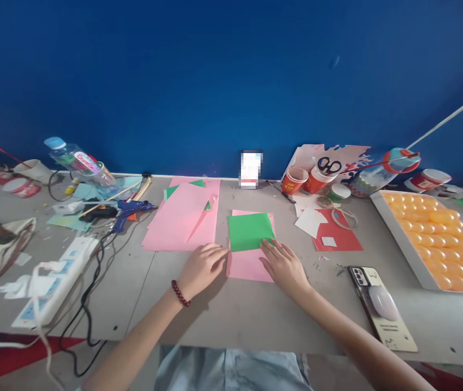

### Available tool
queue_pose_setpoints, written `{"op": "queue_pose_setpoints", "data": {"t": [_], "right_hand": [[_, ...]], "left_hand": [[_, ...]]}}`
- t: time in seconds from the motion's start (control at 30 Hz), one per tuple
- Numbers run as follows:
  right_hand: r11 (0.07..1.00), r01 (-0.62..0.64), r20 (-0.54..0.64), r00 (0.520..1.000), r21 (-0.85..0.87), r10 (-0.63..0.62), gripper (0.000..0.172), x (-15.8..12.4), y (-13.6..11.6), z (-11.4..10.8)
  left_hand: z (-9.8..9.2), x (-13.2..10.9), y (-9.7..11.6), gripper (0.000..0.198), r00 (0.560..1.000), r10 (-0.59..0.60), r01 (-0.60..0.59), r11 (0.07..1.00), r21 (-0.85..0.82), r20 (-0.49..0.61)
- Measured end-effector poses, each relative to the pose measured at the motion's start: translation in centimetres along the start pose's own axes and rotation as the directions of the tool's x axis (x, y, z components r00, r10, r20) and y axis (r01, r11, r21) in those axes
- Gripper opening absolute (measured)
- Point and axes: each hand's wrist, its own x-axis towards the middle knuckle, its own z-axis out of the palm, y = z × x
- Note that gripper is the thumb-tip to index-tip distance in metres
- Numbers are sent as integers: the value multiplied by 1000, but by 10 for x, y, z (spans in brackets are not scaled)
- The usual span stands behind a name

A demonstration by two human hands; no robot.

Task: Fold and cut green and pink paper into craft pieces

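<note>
A green paper square (249, 231) lies on a small pink sheet (248, 264) in the middle of the grey table (223, 315). My left hand (202, 267), with a red bead bracelet at the wrist, rests flat beside the pink sheet's left edge, fingers stretched toward the green square's lower left corner. My right hand (284, 266) lies flat on the pink sheet, fingertips touching the green square's lower right corner. Both hands are open and hold nothing.
A large pink sheet (182, 220) with green scraps lies to the left. Farther left are a blue glue gun (133, 208), a power strip (62, 277) with cables and a tipped bottle (80, 160). To the right: red paper (343, 234), cups with scissors (319, 175), a phone (380, 304), a tray of orange balls (438, 239).
</note>
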Motion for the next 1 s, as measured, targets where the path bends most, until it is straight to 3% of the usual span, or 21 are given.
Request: {"op": "queue_pose_setpoints", "data": {"t": [0.1,0.27,0.47,0.7,1.0], "right_hand": [[1000,3,-21,1000,25,-2,26,10,6,0],[997,15,-30,999,75,-13,23,21,16,1],[978,-24,-78,996,206,41,20,22,22,7],[939,-79,-70,992,335,108,20,27,25,9],[866,-44,-118,986,497,118,15,27,37,2]], "left_hand": [[1,14,-3,24,997,-38,36,999,-41,-63],[19,33,-4,16,1000,7,-8,999,-41,-31],[29,35,-6,14,992,17,-32,992,-119,-125],[33,37,-5,9,988,16,-41,987,-159,-154],[23,38,1,12,938,-200,74,913,-400,-282]]}}
